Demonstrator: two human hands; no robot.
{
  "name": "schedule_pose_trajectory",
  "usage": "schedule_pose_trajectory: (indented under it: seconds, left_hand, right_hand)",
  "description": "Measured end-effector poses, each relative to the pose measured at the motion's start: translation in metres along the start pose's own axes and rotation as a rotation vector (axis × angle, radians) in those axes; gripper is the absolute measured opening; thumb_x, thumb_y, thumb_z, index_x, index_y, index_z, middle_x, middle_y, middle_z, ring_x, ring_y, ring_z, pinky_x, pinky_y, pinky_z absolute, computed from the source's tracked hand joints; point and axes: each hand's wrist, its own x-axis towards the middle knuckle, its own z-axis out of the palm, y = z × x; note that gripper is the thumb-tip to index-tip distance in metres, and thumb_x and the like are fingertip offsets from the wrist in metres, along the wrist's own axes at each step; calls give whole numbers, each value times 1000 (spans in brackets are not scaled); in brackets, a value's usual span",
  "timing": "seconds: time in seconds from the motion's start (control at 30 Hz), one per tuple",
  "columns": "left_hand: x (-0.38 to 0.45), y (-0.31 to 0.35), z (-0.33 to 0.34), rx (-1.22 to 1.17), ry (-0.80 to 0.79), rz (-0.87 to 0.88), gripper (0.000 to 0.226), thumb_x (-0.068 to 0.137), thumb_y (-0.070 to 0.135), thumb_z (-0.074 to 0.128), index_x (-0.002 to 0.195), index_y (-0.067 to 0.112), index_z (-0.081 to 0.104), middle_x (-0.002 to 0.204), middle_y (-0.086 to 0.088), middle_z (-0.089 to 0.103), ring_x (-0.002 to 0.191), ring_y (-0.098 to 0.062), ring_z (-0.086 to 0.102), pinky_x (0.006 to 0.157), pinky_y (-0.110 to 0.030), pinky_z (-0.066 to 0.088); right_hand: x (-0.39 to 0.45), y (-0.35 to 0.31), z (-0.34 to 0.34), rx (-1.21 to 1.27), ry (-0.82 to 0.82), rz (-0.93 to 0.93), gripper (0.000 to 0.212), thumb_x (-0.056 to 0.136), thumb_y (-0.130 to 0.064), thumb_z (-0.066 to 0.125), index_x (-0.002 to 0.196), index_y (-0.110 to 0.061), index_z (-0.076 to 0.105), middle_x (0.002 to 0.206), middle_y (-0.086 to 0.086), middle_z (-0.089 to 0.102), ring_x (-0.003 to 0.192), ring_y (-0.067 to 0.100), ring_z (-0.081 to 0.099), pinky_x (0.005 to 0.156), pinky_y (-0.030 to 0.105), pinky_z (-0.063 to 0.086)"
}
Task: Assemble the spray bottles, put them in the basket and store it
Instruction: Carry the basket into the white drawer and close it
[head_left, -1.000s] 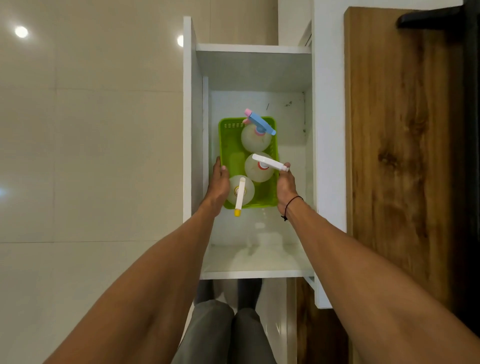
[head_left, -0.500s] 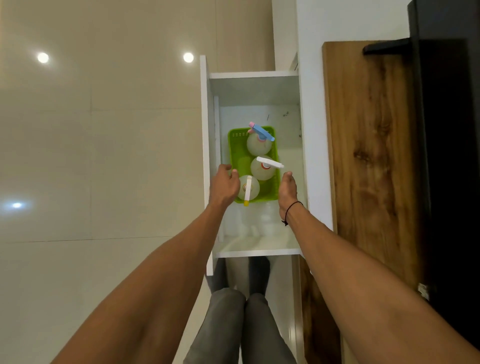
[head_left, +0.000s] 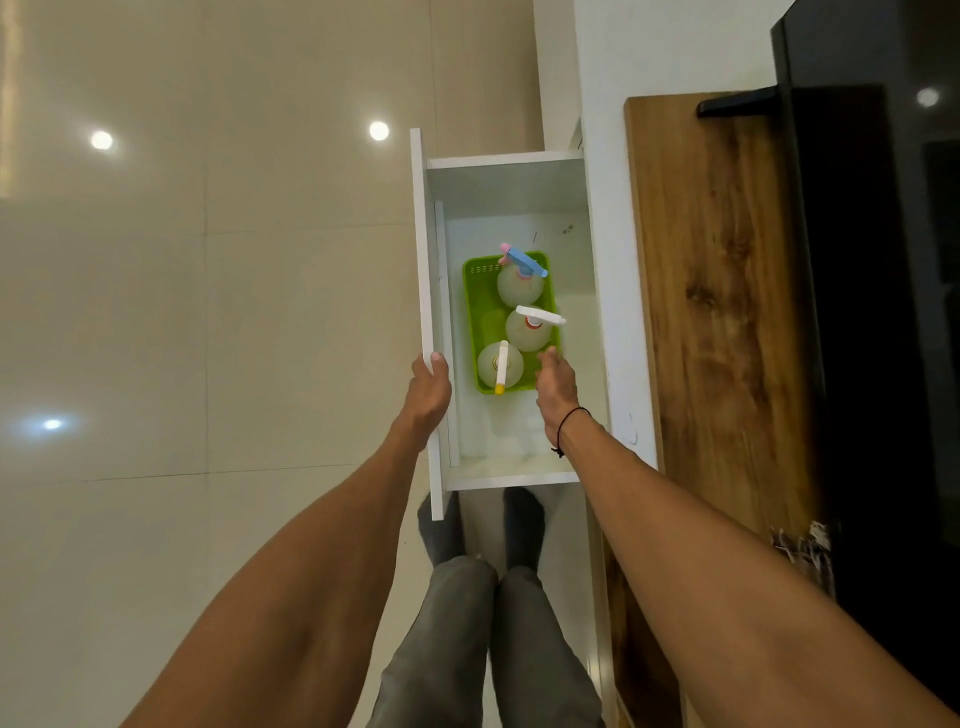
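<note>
glossy cream floor tiles, white drawer (head_left: 519, 187) pulled open. green basket (head_left: 475, 322) sits on the drawer floor, nearer its right wall, three spray bottles (head_left: 527, 330) upright inside. left hand (head_left: 428, 387) grips the drawer's left panel edge. right hand (head_left: 557, 382) loose, fingers open, by the basket's near right corner.

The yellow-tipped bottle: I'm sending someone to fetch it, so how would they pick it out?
Look in the open white drawer for the green basket with three spray bottles. The yellow-tipped bottle stands nearest the person, between the left hand and the right hand. Only its white sprayer ends in yellow.
</note>
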Motion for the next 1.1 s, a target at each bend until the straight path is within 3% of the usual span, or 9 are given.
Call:
schedule_pose_trajectory:
  seconds: [0.2,0.37,0.47,0.67,0.8,0.97,1.1]
  left_hand:
    - [-8,11,14,-3,-94,-35,70,108,61,7,169,27,-4,178,-2,5,162,-31,14,129,-58,18]
    - [-14,21,25,23,-250,-136,75,102,72,2,168,37,-4,178,-3,5,162,-35,16,120,-65,30]
    - [-14,29,30,19,-364,-168,83,98,79,3,169,36,4,178,-4,7,162,-33,15,119,-66,35]
    - [-28,46,59,-28,-450,-176,87,96,81,3,168,33,2,178,-3,0,164,-30,9,120,-65,35]
    - [-36,58,75,-96,-444,-183,92,93,84,0,169,31,5,177,-7,12,162,-30,20,117,-63,41]
    - [-41,70,84,-148,-440,-161,103,92,83,-3,167,20,27,170,-11,35,155,-33,36,118,-63,40]
    - [-44,87,98,-139,-427,-148,104,93,82,-3,165,16,29,166,-13,41,153,-34,38,122,-63,33]
  right_hand:
    - [-9,3,-3,-33,-76,-7,45,108,-48,29,129,-22,60,128,5,58,127,28,53,112,48,41]
    - [-12,0,-7,-42,-104,-14,53,109,-49,27,138,-16,56,130,9,57,129,31,53,103,43,40]
    - [-14,-5,-9,-175,20,-83,57,110,-46,24,141,-11,55,131,11,58,122,31,54,101,40,44]
    - [-21,-6,-23,-531,264,-147,56,109,-46,24,141,-11,54,139,18,52,126,37,53,104,50,46]
    - [-35,-7,-30,-744,295,-343,47,109,-41,30,132,-10,58,135,15,55,122,31,55,98,44,49]
    - [-46,-21,-39,-722,327,-389,37,109,-36,34,120,-12,60,125,10,58,112,25,56,91,41,56]
    - [-46,-38,-51,-682,338,-398,33,109,-34,35,118,-13,60,120,9,59,109,25,58,86,38,55]
